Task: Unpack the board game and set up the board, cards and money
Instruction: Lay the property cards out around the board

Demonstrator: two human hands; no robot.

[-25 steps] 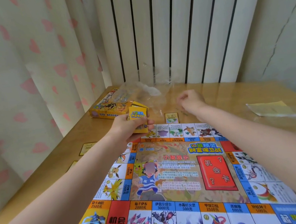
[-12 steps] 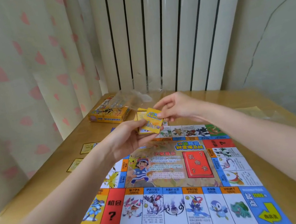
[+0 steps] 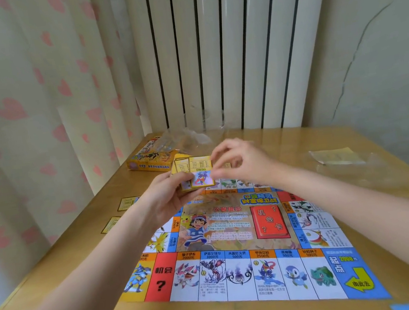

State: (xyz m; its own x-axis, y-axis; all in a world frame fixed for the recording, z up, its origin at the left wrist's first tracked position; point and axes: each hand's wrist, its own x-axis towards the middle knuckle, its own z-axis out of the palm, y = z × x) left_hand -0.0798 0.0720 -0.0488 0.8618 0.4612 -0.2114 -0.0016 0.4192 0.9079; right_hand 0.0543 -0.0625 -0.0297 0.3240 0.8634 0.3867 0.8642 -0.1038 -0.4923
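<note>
Left hand (image 3: 163, 200) has the card stack (image 3: 195, 173) in its grip over the board's (image 3: 237, 242) far edge, right hand (image 3: 239, 161) pinching the top card, so I'd peel slowly to avoid dragging two off.

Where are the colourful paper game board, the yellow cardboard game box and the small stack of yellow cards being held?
Colourful paper game board (image 3: 269, 224): head view, on its red centre panel.
Yellow cardboard game box (image 3: 146, 161): head view, on its front side wall.
Small stack of yellow cards (image 3: 199, 172): head view, on the top card's face.
</note>
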